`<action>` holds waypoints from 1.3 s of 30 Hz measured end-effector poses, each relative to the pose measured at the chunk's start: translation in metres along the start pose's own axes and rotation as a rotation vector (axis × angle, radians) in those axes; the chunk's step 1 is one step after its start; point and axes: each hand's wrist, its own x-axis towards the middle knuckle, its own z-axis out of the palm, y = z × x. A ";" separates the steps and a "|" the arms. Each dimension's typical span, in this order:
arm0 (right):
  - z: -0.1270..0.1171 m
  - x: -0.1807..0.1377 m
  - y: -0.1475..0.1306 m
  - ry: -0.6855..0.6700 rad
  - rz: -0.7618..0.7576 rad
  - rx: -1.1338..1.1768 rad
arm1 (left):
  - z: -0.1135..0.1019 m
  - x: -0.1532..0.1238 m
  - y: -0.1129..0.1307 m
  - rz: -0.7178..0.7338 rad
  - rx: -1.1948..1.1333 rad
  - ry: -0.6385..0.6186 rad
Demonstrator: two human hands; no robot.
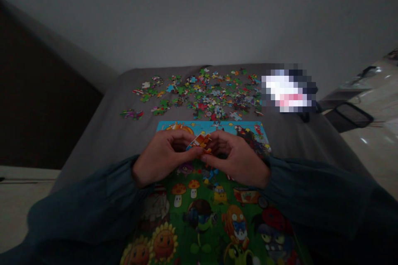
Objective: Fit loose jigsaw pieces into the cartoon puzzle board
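Note:
Between my two hands, over the upper part of a colourful picture sheet point(199, 211), are orange and white jigsaw puzzle pieces point(202, 140). My left hand point(169, 153) is closed, its thumb and fingers pinching them from the left. From the right, my right hand point(238, 157) grips them too, thumb below and fingers curled behind. Whether this is one piece or a few joined together I cannot tell. The sheet shows cartoon sunflowers, mushrooms and other figures on green, with a blue strip at its far edge. My hands and sleeves hide parts of it.
Many loose puzzle pieces point(214, 95) lie scattered beyond the sheet on a grey cloth-covered surface point(105, 132). At the back right stands a bright, pixelated object point(287, 91). A pale wall point(199, 16) rises behind. Dark-framed items point(354, 115) are off the right edge.

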 end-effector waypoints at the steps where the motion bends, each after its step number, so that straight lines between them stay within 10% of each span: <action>1: 0.000 0.000 0.001 0.000 0.002 -0.004 | 0.000 0.000 0.001 0.000 0.011 -0.015; 16: -0.004 -0.003 -0.002 0.054 -0.122 -0.137 | -0.113 0.014 -0.009 -0.093 0.337 0.001; 26: -0.003 -0.005 -0.002 0.040 -0.137 -0.168 | -0.105 0.021 -0.016 0.022 0.653 -0.256; 39: -0.003 -0.004 -0.002 0.015 -0.143 -0.148 | -0.076 0.040 -0.016 0.094 1.048 -0.113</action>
